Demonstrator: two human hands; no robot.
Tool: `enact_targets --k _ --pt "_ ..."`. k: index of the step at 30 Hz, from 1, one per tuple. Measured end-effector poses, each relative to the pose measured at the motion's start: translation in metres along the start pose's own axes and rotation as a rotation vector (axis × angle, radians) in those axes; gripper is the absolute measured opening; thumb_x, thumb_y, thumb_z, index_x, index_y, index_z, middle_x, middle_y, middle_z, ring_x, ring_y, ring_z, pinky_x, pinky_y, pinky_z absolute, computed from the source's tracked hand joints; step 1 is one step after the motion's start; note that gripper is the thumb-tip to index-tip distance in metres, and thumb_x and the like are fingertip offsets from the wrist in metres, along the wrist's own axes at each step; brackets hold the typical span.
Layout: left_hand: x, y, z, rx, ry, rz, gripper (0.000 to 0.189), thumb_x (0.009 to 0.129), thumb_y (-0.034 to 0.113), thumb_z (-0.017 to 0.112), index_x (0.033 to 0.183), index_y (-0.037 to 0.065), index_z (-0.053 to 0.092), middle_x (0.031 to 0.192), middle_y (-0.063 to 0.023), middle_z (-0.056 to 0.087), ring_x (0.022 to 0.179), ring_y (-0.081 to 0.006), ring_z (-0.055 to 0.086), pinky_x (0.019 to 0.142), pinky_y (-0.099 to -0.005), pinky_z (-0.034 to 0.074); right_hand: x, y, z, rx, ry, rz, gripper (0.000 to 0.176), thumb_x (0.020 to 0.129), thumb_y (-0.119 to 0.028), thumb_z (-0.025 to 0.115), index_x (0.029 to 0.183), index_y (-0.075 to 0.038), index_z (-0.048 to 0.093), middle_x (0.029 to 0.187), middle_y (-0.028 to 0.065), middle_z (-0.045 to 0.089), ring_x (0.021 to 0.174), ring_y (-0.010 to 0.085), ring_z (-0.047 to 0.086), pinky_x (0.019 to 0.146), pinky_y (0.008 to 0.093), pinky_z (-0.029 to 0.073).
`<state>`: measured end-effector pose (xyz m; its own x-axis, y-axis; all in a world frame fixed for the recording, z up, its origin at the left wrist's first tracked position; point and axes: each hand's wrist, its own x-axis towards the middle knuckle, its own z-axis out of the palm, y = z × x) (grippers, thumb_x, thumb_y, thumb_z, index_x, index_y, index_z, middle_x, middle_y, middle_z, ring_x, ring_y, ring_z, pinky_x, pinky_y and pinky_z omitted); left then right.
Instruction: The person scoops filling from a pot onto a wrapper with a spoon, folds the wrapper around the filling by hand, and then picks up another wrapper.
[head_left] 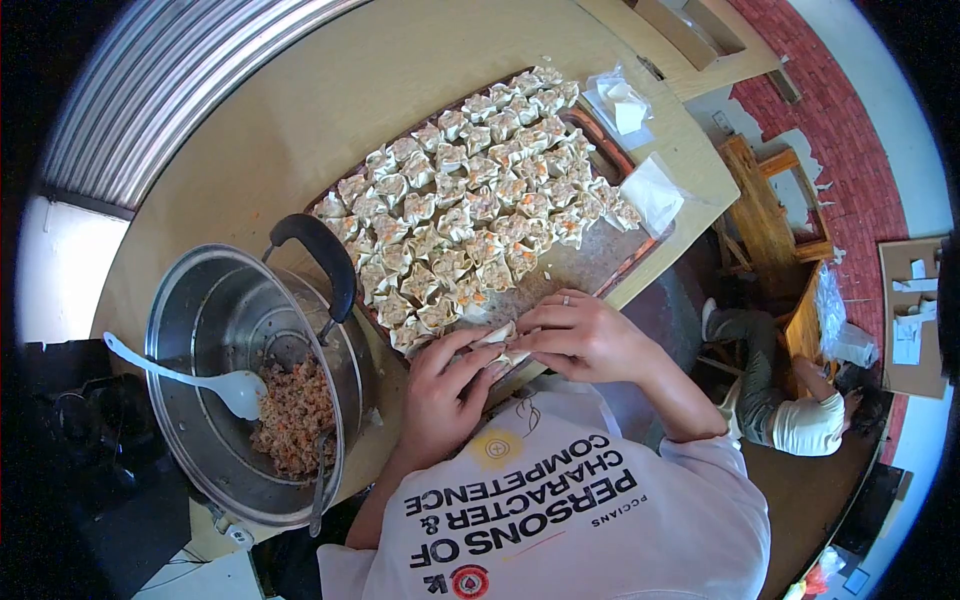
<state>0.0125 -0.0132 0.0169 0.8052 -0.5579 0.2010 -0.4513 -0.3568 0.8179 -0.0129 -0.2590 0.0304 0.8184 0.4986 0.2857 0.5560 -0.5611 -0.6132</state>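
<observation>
My left hand (446, 385) and my right hand (580, 337) meet at the near edge of a large tray, fingers closed round a small wrapped dumpling (508, 345). Its pale wrapper shows between the fingertips; the filling is mostly hidden. A ring is on a finger of my right hand. Just beyond, rows of open-topped dumplings (480, 205) cover most of the tray (590, 268). To the left stands a big metal pot (215, 445) with orange-brown minced filling (297, 415), a white ladle (238, 392) and a metal spoon (319, 485).
White wrappers (652, 195) in plastic lie at the tray's right corner, with more white sheets (625, 105) behind on the wooden table (290, 125). The pot's black handle (325, 265) rises beside the tray. Another person (805, 425) sits at the right near wooden furniture (755, 200).
</observation>
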Motion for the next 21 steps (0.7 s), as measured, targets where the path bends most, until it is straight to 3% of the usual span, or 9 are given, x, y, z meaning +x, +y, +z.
enact_targets --k 8,10,18,21 --pt "-0.005 -0.003 0.000 -0.109 0.043 -0.086 0.021 0.087 0.009 0.078 0.107 0.007 0.073 0.116 -0.0121 0.072 0.104 -0.0317 0.069 0.093 -0.0410 0.053 -0.002 -0.002 0.003 0.000 -0.001 0.042 0.027 0.081 -0.007 0.075 0.108 -0.008 0.073 0.111 0.0075 0.070 0.102 0.0274 0.069 0.085 0.0399 0.055" --pt "-0.005 -0.005 0.000 -0.054 0.060 -0.058 0.026 0.080 0.003 0.084 0.104 0.007 0.075 0.110 -0.0140 0.075 0.102 -0.0292 0.072 0.089 -0.0375 0.057 -0.001 -0.002 0.003 -0.013 -0.006 0.025 0.027 0.080 -0.006 0.074 0.108 -0.008 0.073 0.111 0.0074 0.069 0.102 0.0274 0.069 0.085 0.0401 0.055" --pt "-0.002 -0.007 -0.002 0.017 0.040 0.022 0.023 0.080 0.004 0.083 0.101 0.007 0.076 0.110 -0.0123 0.076 0.100 -0.0289 0.072 0.089 -0.0380 0.055 0.002 -0.006 0.005 -0.068 -0.014 0.018 0.033 0.075 -0.004 0.073 0.108 -0.009 0.074 0.113 0.0065 0.069 0.103 0.0260 0.068 0.086 0.0397 0.055" --pt "-0.002 -0.005 -0.002 0.030 0.046 0.010 0.023 0.080 0.004 0.083 0.102 0.007 0.076 0.111 -0.0119 0.076 0.100 -0.0291 0.072 0.090 -0.0382 0.055 0.003 -0.013 0.004 -0.074 -0.010 0.038 0.038 0.078 -0.004 0.073 0.116 -0.009 0.072 0.112 0.0076 0.069 0.099 0.0262 0.069 0.085 0.0400 0.056"
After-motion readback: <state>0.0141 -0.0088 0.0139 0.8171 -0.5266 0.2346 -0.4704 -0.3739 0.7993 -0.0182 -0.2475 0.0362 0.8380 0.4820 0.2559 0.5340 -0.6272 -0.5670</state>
